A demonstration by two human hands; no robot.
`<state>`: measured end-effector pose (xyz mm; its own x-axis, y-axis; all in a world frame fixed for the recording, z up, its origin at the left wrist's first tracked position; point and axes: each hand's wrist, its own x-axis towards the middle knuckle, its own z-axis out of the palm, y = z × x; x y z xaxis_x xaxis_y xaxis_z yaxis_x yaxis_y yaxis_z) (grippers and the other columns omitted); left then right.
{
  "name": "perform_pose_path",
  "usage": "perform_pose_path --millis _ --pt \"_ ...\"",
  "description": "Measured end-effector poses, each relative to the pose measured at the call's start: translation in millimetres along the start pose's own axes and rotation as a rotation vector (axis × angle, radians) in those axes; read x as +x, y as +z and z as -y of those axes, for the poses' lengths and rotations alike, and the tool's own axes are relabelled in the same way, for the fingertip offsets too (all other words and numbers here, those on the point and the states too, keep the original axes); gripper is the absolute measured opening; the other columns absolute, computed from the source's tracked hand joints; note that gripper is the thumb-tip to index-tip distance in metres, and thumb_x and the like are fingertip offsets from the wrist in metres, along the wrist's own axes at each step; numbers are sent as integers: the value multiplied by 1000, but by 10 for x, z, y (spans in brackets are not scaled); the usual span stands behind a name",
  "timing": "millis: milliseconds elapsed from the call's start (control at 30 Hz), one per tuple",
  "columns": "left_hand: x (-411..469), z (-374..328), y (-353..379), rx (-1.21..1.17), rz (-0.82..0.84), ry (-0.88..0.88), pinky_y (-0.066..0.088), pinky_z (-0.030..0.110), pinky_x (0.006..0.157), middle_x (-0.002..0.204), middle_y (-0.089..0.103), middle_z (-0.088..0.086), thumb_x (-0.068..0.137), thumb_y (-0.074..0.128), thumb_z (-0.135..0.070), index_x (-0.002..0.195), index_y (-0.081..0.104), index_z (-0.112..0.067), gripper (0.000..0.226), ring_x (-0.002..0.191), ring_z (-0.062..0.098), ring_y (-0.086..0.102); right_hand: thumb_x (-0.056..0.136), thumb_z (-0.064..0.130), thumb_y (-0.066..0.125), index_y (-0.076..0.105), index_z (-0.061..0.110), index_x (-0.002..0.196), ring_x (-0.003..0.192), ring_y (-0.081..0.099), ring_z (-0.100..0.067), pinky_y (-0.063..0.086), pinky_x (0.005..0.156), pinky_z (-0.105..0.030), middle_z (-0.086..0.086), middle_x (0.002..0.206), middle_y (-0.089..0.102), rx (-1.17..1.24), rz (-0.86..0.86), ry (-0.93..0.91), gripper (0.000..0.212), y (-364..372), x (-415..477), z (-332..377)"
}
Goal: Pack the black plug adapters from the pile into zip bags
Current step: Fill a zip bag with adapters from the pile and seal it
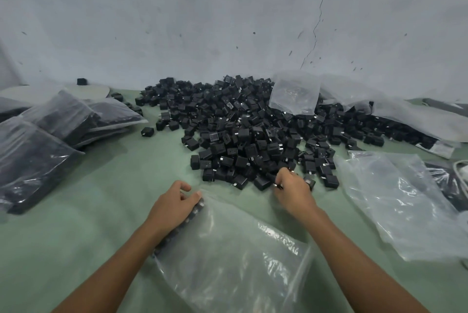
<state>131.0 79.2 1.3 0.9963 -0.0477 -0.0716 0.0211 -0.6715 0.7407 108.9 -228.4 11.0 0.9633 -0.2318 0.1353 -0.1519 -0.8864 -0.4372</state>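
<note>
Several filled bags (50, 130) lie left, but the pile (253, 130) is large. Left hand (174, 202) grips the bag (228, 249), barely filled. Right hand (291, 189) pinches adapters (309, 182).

Packing workshop: adapter pile (253, 130), filled bags (63, 120).

The left forearm (114, 262) and the right forearm (354, 249) are showing bare along their whole visible length, from the bottom edge of the view up to the wrists, each one narrowing toward the wrist. The left grip (174, 205) is showing bare fingers (184, 186) and a bare back. The right grip (293, 192) is showing bare too; a small glint by its knuckles may be a ring or just metal beneath.
</note>
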Motion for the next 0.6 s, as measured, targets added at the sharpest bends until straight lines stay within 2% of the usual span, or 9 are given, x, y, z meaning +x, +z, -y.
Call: perform_pose_path --millis 67,133,200,267,367,433,467,533,600 --pt "5 4 -5 -14 3 -5 44 22 58 75 68 -15 91 56 -61 106 52 -36 29 58 -2 65 93 20 61 51 23 105 88 55 -19 41 74 -33 3 95 58 84 14 21 16 -135 -86 -54" --pt "7 4 -5 -15 8 -5 45 24 59 75 69 -14 91 56 -61 106 52 -36 29 55 2 66 97 25 57 56 31 117 89 59 -14 48 78 -33 7 96 61 318 50 91 21 -370 -265 -129" --pt "5 5 -5 1 7 3 44 24 58 78 68 -14 91 56 -60 107 52 -35 30 56 2 65 98 27 55 66 41 112 82 57 -7 46 70 -28 10 97 65 628 72 179 23 -648 -581 -235" --pt "3 9 -1 12 6 4 45 24 58 81 68 -13 92 55 -60 109 52 -34 31 56 1 65 95 37 60 71 36 111 76 52 -11 38 60 -23 6 100 67 812 105 252 19 -913 -1033 -402" --pt "19 13 2 5 15 3 49 27 61 83 69 -11 93 55 -59 109 52 -33 31 53 5 66 68 69 74 72 19 102 62 44 -18 31 51 -21 -4 82 65 949 326 330 61 -1143 -1816 -530" --pt "35 17 6 8 22 7 51 29 65 84 70 -10 93 55 -58 109 53 -32 31 57 8 67 57 76 78 74 14 101 63 51 -27 41 55 -23 -3 83 69 946 525 326 76 -1091 -2190 -498" --pt "42 25 6 14 25 11 52 30 67 85 70 -9 93 54 -58 109 53 -32 31 60 9 68 61 69 81 75 11 106 72 62 -30 48 65 -23 -3 92 74 983 578 310 74 -1014 -2282 -458" --pt "61 45 4 23 28 18 51 31 71 90 69 -9 94 54 -59 111 53 -31 34 70 11 69 79 28 83 65 -5 121 80 70 -24 53 71 -23 -12 99 75 1169 729 345 56 -826 -2347 -263" --pt "73 62 5 29 37 23 49 32 76 97 67 -9 93 53 -61 113 53 -30 37 80 11 67 78 -9 66 64 -13 120 85 70 -34 57 72 -34 -27 104 71 1416 744 447 42 -587 -2313 -88"
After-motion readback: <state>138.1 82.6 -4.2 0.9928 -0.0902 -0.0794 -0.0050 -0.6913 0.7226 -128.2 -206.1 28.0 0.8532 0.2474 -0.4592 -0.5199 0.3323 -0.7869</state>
